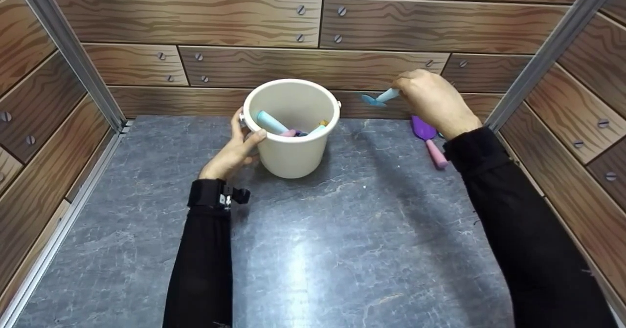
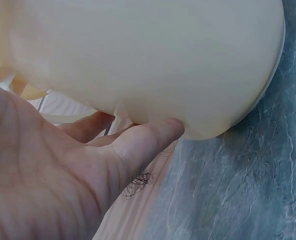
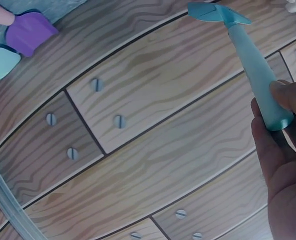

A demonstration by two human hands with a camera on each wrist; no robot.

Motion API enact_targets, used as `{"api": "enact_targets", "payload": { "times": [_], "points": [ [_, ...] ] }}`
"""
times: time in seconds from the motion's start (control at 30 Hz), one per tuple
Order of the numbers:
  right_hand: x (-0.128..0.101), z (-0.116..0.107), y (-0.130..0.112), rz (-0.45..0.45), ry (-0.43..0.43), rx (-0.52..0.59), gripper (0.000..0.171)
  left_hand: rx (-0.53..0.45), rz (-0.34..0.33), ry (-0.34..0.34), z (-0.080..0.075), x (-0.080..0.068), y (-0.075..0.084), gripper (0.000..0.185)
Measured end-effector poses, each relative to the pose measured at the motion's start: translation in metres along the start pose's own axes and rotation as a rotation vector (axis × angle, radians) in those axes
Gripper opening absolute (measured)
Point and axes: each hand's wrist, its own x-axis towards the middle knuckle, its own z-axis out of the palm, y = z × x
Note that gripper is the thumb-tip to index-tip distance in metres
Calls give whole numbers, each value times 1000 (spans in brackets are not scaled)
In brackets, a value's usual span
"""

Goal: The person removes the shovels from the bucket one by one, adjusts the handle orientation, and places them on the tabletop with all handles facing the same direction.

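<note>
While the left hand (image 1: 234, 148) grips the smooth, round cream bucket (image 1: 292, 157) at its rim, the raised right hand (image 1: 433, 100) pinches a slim turquoise plastic tool (image 1: 381, 97) by its handle.

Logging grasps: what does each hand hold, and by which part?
Right hand pinches the blue tool by its handle end; left hand grips the bucket at its rim.

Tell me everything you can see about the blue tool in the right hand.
The blue toy tool looks like smooth plastic: a pale blue tapered handle with a darker blue, flat pointed head. The right hand pinches the handle's far end, holding the tool in the air, head pointing left toward the cream bucket. It hangs before the wood-pattern wall, touching nothing else.
</note>
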Motion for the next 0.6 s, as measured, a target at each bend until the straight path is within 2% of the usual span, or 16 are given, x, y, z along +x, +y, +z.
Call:
{"api": "enact_targets", "payload": {
  "times": [0.6],
  "points": [
    [-25, 21, 24, 64, -76, -37, 9, 9, -11, -3, 0, 1, -1, 125]
  ]
}}
